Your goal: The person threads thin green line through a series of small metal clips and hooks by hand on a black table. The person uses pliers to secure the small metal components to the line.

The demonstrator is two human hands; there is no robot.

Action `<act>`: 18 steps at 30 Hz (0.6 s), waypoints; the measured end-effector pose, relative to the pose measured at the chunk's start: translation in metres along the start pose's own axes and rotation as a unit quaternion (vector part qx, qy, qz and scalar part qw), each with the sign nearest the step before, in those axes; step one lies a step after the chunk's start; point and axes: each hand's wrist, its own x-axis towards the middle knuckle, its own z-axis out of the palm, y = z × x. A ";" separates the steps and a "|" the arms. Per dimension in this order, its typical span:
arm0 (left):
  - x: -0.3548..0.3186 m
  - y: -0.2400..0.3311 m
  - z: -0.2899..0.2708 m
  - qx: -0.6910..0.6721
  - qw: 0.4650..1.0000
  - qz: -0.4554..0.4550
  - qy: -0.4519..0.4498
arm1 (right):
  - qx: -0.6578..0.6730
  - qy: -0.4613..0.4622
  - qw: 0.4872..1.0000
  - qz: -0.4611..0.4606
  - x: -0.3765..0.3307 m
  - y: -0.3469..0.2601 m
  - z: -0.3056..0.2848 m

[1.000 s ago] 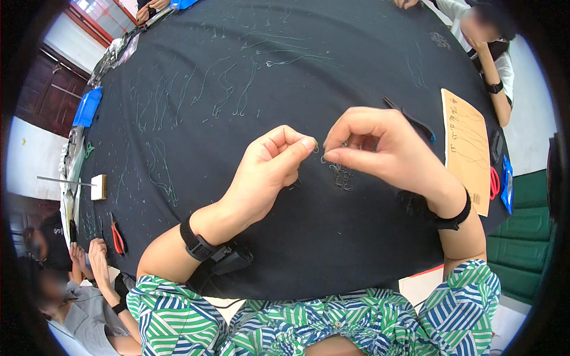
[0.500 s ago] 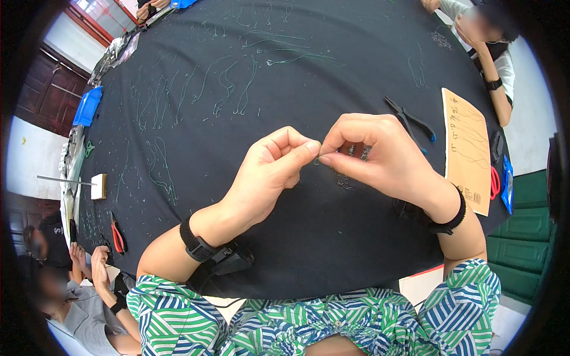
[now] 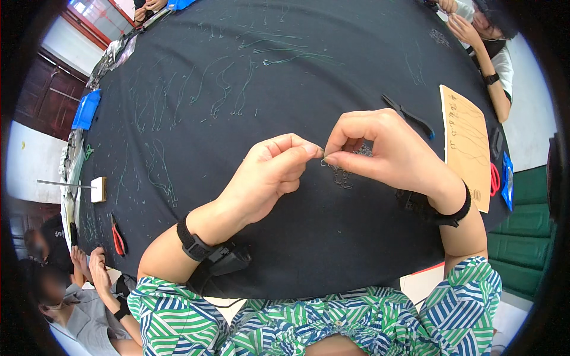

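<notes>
We see a tiny metal piece [image 3: 324, 160], maybe a hook or ring, pinched between both hands right where the fingertips meet; too small to make out its shape. Left hand [image 3: 267, 178] is closed narrow, thumb and forefinger pressed on it from the left. Right hand [image 3: 380, 148] is closed the same way from the right, other fingers curled over, so we cannot see the underside of the grip. Both hands hover just above the black table [image 3: 249, 71].

Just below the fingertips lies a small heap of similar metal bits [image 3: 344, 175], partly hidden behind the right hand; we cannot count them. Whether a thread runs from the pinched piece, we cannot tell.

Each wrist has a black band, left band [image 3: 191, 240] and right band [image 3: 454, 207], each with a dark box attached; details are lost against the cloth.

Further out: thin green threads [image 3: 225, 89] are laid in rows across the table top, fine and hard to separate. Black pliers [image 3: 409, 115] lie beyond the right hand, near a tan card [image 3: 469, 148] with faint marks. Red scissors [image 3: 494, 178] sit past the card's edge, partly cut off by it. Red-handled pliers [image 3: 117, 237] lie at the left rim, near a small block with a pin [image 3: 98, 188]. A blue pouch [image 3: 86, 110] sits at far left.

Other people at top right and lower left are cropped by the lens rim.
</notes>
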 end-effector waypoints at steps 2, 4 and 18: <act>0.000 0.000 0.000 0.010 1.000 -0.001 0.006 | 0.006 -0.010 1.000 0.017 0.000 -0.001 -0.001; 0.000 0.000 0.000 0.012 1.000 0.000 0.008 | 0.020 -0.018 0.999 0.034 -0.001 -0.001 -0.003; 0.000 -0.004 0.001 0.020 1.000 0.008 0.011 | -0.118 0.100 0.987 -0.044 -0.001 -0.004 0.019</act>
